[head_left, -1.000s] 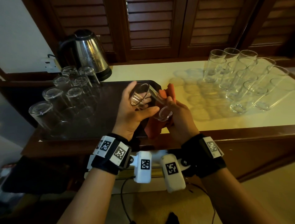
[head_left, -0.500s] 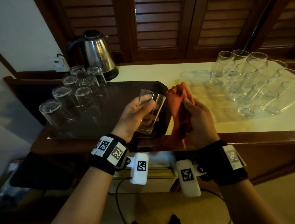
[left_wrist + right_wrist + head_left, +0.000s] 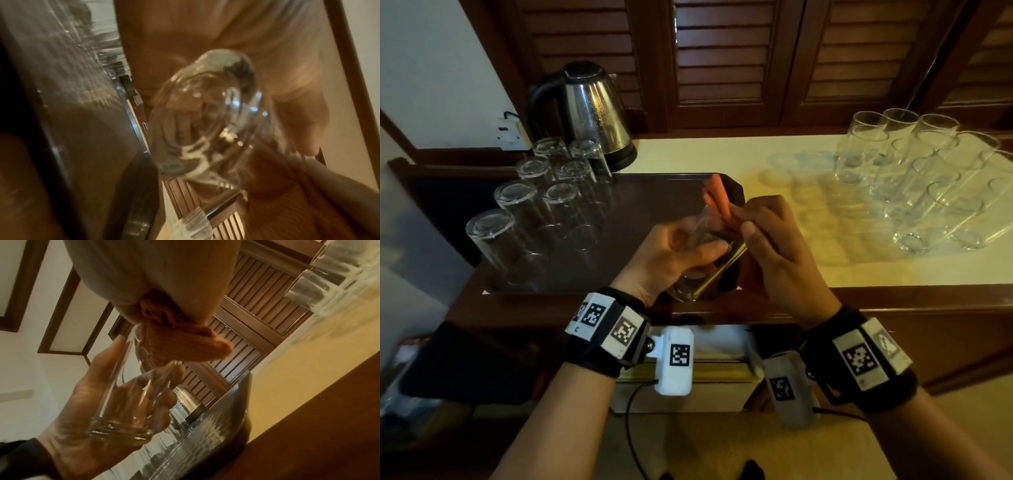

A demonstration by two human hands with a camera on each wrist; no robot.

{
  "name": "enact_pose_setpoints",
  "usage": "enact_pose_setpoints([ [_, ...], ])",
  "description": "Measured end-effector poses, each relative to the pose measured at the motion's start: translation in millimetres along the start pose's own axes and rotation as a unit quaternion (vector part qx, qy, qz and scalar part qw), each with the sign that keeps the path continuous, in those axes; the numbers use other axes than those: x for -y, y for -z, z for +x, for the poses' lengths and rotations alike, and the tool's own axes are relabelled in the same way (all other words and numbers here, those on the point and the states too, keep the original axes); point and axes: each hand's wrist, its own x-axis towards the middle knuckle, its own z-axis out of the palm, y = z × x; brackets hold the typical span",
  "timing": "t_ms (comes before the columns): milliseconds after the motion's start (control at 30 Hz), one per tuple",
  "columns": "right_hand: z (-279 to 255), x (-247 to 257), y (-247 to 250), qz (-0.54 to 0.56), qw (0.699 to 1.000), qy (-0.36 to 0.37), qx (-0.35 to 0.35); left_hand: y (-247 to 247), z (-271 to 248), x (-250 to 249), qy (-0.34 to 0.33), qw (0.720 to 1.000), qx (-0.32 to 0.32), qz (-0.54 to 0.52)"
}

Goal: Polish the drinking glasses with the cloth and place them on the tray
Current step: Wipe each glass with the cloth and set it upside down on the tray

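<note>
My left hand (image 3: 681,246) grips a clear drinking glass (image 3: 709,267) tilted over the front right corner of the dark tray (image 3: 647,198), its thick base (image 3: 119,431) toward my wrist. My right hand (image 3: 767,233) holds an orange cloth (image 3: 717,195) bunched in its fingers and presses it at the glass's mouth (image 3: 141,344). In the right wrist view the cloth (image 3: 185,340) hangs over the rim. The left wrist view looks at the glass base (image 3: 205,116), blurred. Several polished glasses (image 3: 541,205) stand upside down on the tray's left side.
A steel kettle (image 3: 589,109) stands behind the tray. Several upright glasses (image 3: 928,178) are grouped at the back right of the cream counter (image 3: 791,260). A dark wooden edge (image 3: 893,298) runs along the counter front. Louvred wooden doors (image 3: 739,58) close the back.
The hands had separated with the glass upright in my left hand. Now they are together again, the glass tilted and the cloth brought to its mouth.
</note>
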Motion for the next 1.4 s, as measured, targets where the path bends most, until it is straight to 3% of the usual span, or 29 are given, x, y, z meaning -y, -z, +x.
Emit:
enact_pose_setpoints([
  [100,1,3,8,-0.031,0.998,-0.012,0.049,6,1,-2,-0.015,1.000,0.001,0.002],
  [300,2,8,20,-0.034,0.972,-0.003,0.231,12,0,-8,-0.040,0.995,0.041,0.082],
  [433,8,17,33,-0.112,0.953,-0.010,0.280,8,-1,-5,-0.021,0.994,0.069,0.080],
  [567,19,18,63,-0.004,0.973,-0.097,0.210,5,1,-2,-0.004,0.996,0.071,0.061],
  [667,13,15,59,0.007,0.994,-0.043,0.096,4,2,-4,-0.010,0.997,0.062,0.034],
  [767,1,3,37,0.046,0.998,-0.005,0.041,0,4,-6,-0.018,0.998,0.064,0.004],
  [833,-4,-3,30,0.083,0.995,-0.028,0.055,-1,5,-7,-0.010,0.998,0.068,0.014],
  [900,-7,-5,29,0.113,0.984,-0.054,0.130,-2,6,-7,-0.004,0.998,0.057,0.034],
  [1000,-4,-14,28,0.054,0.980,-0.054,0.185,-11,6,-7,-0.002,0.997,0.051,0.061],
  [1167,-2,-27,21,0.106,0.987,-0.043,0.112,-14,10,-2,0.043,0.998,0.042,0.012],
  [1300,3,-24,24,0.185,0.981,-0.014,0.059,0,6,-2,0.036,0.994,0.064,-0.080],
  [1400,14,-17,30,0.133,0.988,0.027,0.072,2,1,0,0.037,0.989,0.082,-0.121],
])
